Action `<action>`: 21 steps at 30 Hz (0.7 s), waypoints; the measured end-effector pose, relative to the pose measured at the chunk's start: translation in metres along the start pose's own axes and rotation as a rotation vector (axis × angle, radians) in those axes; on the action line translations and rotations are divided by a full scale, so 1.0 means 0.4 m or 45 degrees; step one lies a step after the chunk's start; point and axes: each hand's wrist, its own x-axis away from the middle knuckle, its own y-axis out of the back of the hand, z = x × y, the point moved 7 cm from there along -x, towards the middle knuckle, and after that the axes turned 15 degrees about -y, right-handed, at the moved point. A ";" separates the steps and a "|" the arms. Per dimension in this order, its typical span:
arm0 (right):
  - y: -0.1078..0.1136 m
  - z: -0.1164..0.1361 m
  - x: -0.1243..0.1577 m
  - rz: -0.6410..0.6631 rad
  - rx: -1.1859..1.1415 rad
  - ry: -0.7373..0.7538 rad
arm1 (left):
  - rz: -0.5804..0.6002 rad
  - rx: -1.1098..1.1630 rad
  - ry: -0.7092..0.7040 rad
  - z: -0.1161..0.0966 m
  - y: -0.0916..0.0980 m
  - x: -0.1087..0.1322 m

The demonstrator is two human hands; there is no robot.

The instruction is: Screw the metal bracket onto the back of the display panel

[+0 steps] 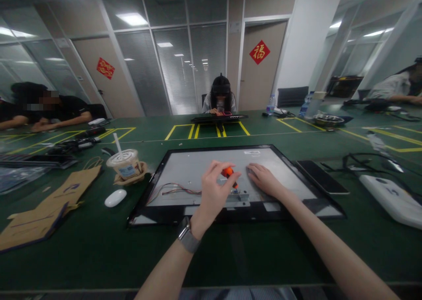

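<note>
A flat panel [184, 168] with a black frame and grey metal back lies on the green table. My left hand [216, 185], with a watch on its wrist, pinches an orange-and-black screwdriver [228, 172] by its handle. The tool points down at a metal bracket [242, 198] along the panel's near part; its tip is too small to make out. My right hand [263, 179] rests on the panel's back, right of the screwdriver, with its fingers stretched out and nothing held. Thin wires [174, 190] run over the panel to the left of the bracket.
Left of the panel are a drink cup [124, 163], a white oval case [115, 198] and a brown paper bag [62, 194]. On the right lie a black phone [321, 176], cables and a white device [392, 199]. A person [220, 95] sits opposite; others sit at both sides.
</note>
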 end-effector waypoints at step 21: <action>-0.001 -0.001 0.001 0.002 0.032 -0.001 | 0.009 0.118 0.093 0.022 -0.014 0.015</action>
